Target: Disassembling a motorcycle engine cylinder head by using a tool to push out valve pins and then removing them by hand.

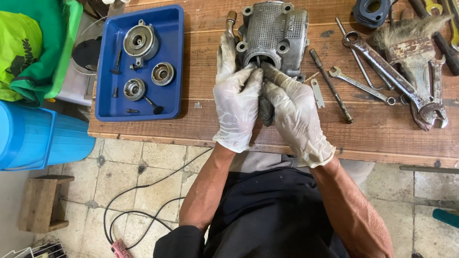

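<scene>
Your left hand [237, 107] and right hand [294, 114], gloved, closed together on a dark part at the finned engine casting's [273, 36] near opening, bracing it against the worktop [373, 129].

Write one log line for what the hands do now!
left hand: on engine casing | right hand: fingers at casing opening | blue tray: small parts | wrenches: on bench
</scene>
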